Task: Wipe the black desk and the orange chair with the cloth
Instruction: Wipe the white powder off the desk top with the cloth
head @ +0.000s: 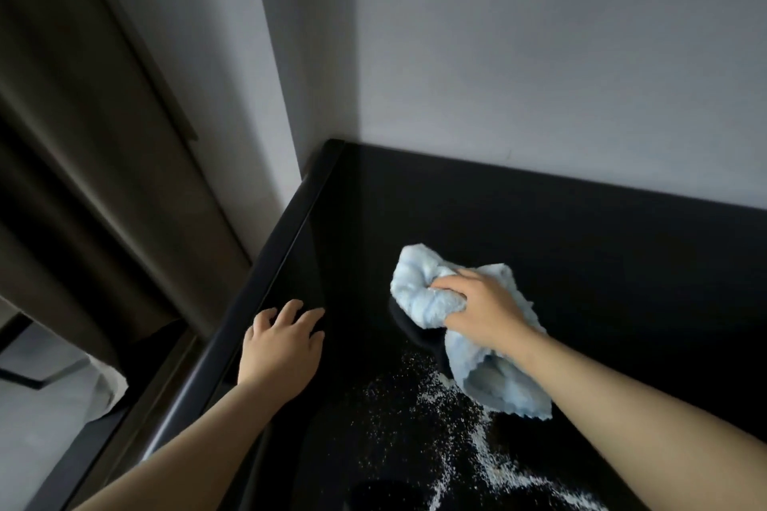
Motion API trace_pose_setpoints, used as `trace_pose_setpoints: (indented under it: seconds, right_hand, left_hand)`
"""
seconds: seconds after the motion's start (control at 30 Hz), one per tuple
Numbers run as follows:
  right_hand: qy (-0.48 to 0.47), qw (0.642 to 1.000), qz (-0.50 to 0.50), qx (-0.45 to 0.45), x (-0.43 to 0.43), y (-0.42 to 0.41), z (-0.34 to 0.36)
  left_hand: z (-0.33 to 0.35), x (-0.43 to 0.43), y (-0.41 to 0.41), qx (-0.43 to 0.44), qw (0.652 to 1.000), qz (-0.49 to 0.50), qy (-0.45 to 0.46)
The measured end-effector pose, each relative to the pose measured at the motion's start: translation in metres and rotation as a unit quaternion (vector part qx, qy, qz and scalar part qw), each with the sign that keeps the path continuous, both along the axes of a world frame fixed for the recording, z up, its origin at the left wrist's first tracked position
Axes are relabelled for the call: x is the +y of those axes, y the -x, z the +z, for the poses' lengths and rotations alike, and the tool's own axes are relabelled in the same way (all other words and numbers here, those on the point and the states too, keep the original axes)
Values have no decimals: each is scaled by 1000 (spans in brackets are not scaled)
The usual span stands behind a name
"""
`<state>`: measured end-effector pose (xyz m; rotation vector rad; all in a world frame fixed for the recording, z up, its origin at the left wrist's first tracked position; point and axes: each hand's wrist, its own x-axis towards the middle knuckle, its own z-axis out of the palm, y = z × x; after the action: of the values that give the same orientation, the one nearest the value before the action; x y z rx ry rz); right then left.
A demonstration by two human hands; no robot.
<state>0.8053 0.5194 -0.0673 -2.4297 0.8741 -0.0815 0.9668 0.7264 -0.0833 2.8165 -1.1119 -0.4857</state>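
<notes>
Bench [581, 245], black and glossy, fills the lower right of the frame against the grey wall [539, 54]. White crumbs [469, 423] lie scattered at lower centre, unwiped. We judge the left hand [282, 348], fingers spread flat near the bench's left edge, braces us. The right hand [485, 311] has its grip clamped on the bunched blue cloth [419, 295], centre frame, pressed down for wiping. We see no orange chair.

Two bare forearms enter from the lower edge of the frame, sleeveless as far as visible, ending in the left hand [282, 348] and right hand [483, 311], both without rings or watches.
</notes>
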Motion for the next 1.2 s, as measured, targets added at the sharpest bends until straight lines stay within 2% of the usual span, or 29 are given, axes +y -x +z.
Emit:
trace_pose_setpoints:
  seconds: [0.07,0.13,0.17,0.2,0.27,0.3,0.43,0.47,0.57,0.63,0.73,0.77,0.83,0.87,0.93,0.97,1.03,1.13,1.2]
  right_hand:
    - [-86,994,-44,-55,-11,5,7]
    - [-80,971,-207,-90,-38,4,4]
    - [-51,955,-285,-64,-49,2,3]
    - [-7,949,-316,16,-58,1,1]
    - [55,940,-292,166,-64,-5,-8]
    - [57,938,-285,190,-62,-13,-10]
    - [18,961,-241,135,-37,-73,-12]
    - [34,970,-198,134,-25,-86,-12]
    - [102,989,13,107,17,-88,-19]
    - [59,990,113,57,34,-69,-13]
    - [-87,973,210,38,32,-47,9]
    - [-107,975,194,20,27,-46,16]
    - [-61,995,79,-27,1,-52,13]
    - [-21,1000,18,-14,-6,-60,8]
    - [71,990,-50,110,-3,-71,-4]
    - [99,982,-48,154,6,-77,-11]
    - [110,984,9,137,35,-84,-16]
    - [43,977,201,55,80,-81,-5]
    - [-57,978,202,14,80,-88,6]
  left_hand:
    - [0,-4,-12,-10,999,-10,-30]
    - [-1,-9,-21,32,998,22,-48]
    - [-2,-11,-23,63,996,40,-44]
    - [-4,-12,-24,81,995,47,-38]
    - [-6,-10,-23,75,996,39,-37]
    - [-8,-9,-23,65,997,34,-37]
    - [-13,-4,-25,55,997,31,-35]
    - [-14,-3,-26,61,997,33,-30]
    - [-16,1,-31,81,996,40,-16]
    - [-18,4,-32,83,996,42,-4]
    - [-18,7,-34,93,995,41,22]
    - [-17,9,-35,96,994,37,27]
    - [-18,13,-38,101,994,22,44]
    - [-18,20,-40,109,992,18,59]
    - [-18,28,-45,152,979,29,132]
    - [-17,32,-46,182,963,52,190]
    - [-16,38,-47,213,924,114,298]
    - [-16,57,-50,144,936,143,287]
    - [-16,65,-49,144,944,133,265]
